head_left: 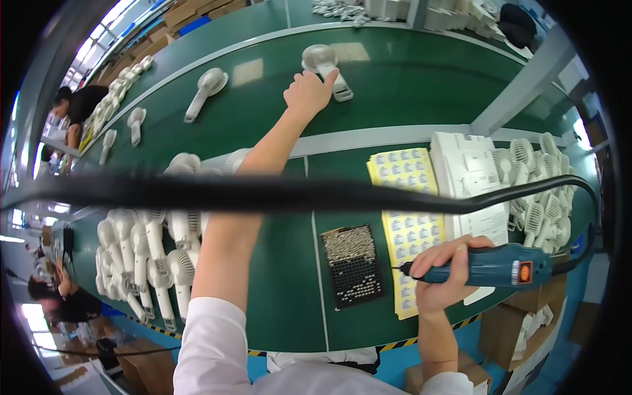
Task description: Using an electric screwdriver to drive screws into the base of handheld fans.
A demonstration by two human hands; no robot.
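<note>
My left hand [308, 92] reaches far forward over the green belt. Its fingers are closed round the handle of a white handheld fan [320, 58], which lies there with its round head pointing away from me. Closer in, my right hand [444, 273] grips a teal electric screwdriver [490, 266] held level, with its bit pointing left. Below the bit are a yellow-backed sheet of labels [413, 230] and, left of that, a black screw tray [352, 266] partly filled with small screws.
A black cable [276, 193] crosses the view, hiding part of my left forearm. Several white fans [141, 257] are heaped at left, others [540, 197] at right beside white paper sheets [467, 164]. Another fan [207, 91] lies along the belt. A metal post [523, 82] rises at right.
</note>
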